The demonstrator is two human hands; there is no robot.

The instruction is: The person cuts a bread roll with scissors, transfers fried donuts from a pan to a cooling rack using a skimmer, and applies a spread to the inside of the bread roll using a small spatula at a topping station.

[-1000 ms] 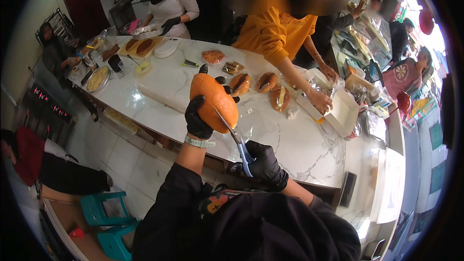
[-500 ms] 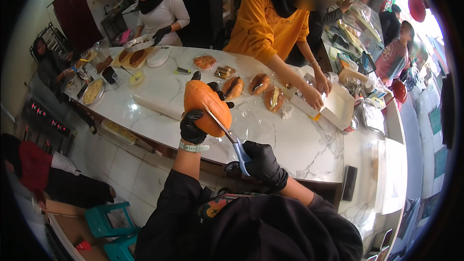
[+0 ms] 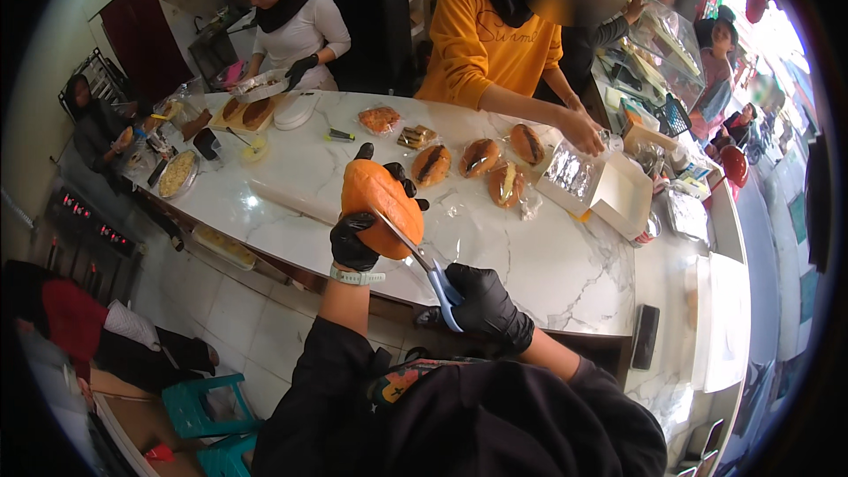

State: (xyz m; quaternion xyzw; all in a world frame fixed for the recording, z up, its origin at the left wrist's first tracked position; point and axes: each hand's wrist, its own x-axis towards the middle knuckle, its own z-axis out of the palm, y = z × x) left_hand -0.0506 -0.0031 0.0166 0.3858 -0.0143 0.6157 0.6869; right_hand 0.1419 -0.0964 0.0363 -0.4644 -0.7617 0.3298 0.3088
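My left hand point(image 3: 354, 243), in a black glove, holds a large golden bun point(image 3: 382, 194) up over the marble counter, its fingers wrapped round the sides. My right hand point(image 3: 484, 307), also gloved in black, grips blue-handled scissors point(image 3: 442, 294), whose blade lies across the bun's lower middle, partly sunk into it. Just beyond the bun, several filled buns in clear bags point(image 3: 431, 165) rest on the marble counter point(image 3: 521, 256), with an open white box point(image 3: 620, 203) holding foil to their right.
A co-worker in yellow point(image 3: 486, 44) reaches across the counter near the box; another in white point(image 3: 305, 31) holds a tray point(image 3: 261, 84). A dish of shredded yellow food point(image 3: 177, 175) stands at left, a phone point(image 3: 645, 336) at lower right, teal stools point(image 3: 203, 406) at lower left.
The bun and scissors stay in my hands, shifted slightly in the picture. The co-worker in yellow has lifted their hands from inside the box toward its back edge, showing more foil.
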